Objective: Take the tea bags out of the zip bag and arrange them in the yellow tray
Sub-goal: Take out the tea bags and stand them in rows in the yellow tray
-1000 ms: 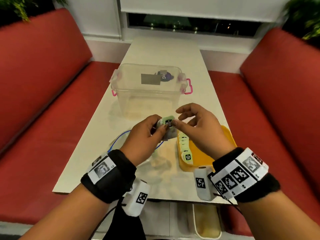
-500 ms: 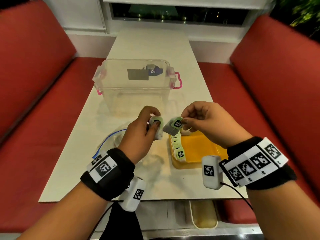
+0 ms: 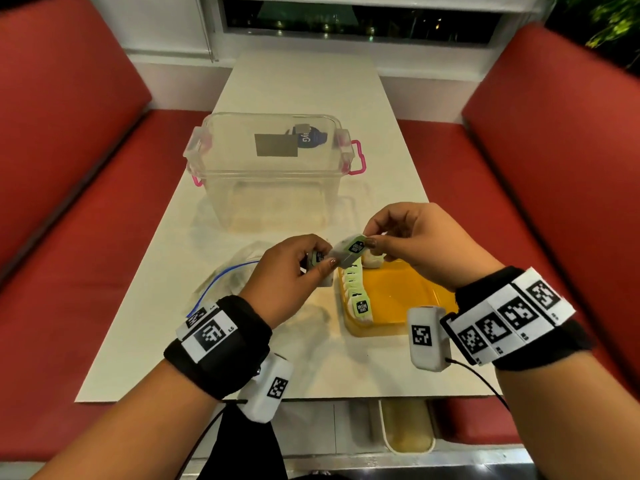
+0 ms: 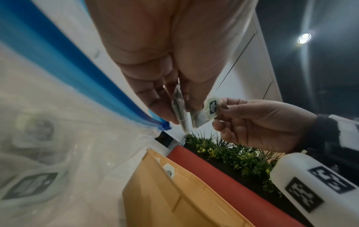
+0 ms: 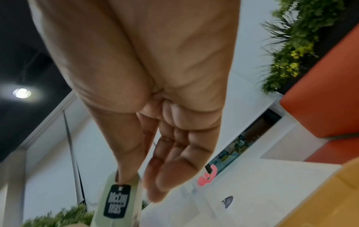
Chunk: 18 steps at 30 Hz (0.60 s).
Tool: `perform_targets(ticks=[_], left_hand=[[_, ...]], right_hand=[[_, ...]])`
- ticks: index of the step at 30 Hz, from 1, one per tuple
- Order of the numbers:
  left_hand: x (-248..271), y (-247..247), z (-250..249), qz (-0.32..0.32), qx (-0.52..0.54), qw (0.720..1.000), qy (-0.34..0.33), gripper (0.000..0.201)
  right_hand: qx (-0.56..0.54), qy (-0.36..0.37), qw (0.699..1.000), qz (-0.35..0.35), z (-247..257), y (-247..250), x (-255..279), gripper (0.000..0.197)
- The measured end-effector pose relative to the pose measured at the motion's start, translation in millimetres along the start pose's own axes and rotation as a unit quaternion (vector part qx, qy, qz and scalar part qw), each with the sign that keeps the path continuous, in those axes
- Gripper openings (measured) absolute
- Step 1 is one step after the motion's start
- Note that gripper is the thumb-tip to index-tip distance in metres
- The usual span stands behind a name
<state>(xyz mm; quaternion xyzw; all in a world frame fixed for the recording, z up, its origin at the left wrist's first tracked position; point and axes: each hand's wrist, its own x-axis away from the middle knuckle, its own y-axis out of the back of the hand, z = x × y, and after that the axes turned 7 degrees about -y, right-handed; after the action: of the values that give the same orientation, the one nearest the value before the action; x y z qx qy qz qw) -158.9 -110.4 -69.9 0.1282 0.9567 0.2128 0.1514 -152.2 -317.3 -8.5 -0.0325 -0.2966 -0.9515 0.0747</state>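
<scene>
Above the table [image 3: 304, 98] in the head view, your right hand [image 3: 415, 244] pinches one tea bag [image 3: 351, 252] by its tag. At 9 o'clock of it, your left hand [image 3: 291, 282] grips further tea bags [image 3: 317, 259]. The yellow tray [image 3: 398, 296] lies at 6 o'clock, a row of bags [image 3: 356, 289] along its left wall. The zip bag [image 3: 225, 278] lies at 9 o'clock of the tray.

Left wrist view: fingers [image 4: 155, 98] clamp the bags.

Right wrist view: thumb [image 5: 126, 153] presses the tag [image 5: 116, 199].

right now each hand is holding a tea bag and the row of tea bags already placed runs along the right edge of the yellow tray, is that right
Not quite. The head view shows the row of tea bags along the left edge of the yellow tray, not the right. The rest holds: the left hand and the right hand each hold a tea bag.
</scene>
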Motion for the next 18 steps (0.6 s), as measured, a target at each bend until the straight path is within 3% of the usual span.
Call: perform_targets(ticks=[4,9,14,18], left_hand=[[-1,-4,8,-0.028,-0.06,0.998,0.001,0.015],[5,-3,12,-0.038,-0.038,0.998,0.014,0.024],[10,-1,13,-0.044,-0.024,0.999,0.015,0.024],[13,2,16,-0.04,-0.007,0.999,0.023,0.023]], right_hand=[[0.161,0.007,0.987,-0.026,0,12,-19,0.003],[0.339,-0.062,0.939,0.01,-18,12,-51,0.006],[0.393,-0.124,0.91,0.042,-39,0,-72,0.008],[0.405,-0.123,0.905,0.049,-44,-8,-79,0.01]])
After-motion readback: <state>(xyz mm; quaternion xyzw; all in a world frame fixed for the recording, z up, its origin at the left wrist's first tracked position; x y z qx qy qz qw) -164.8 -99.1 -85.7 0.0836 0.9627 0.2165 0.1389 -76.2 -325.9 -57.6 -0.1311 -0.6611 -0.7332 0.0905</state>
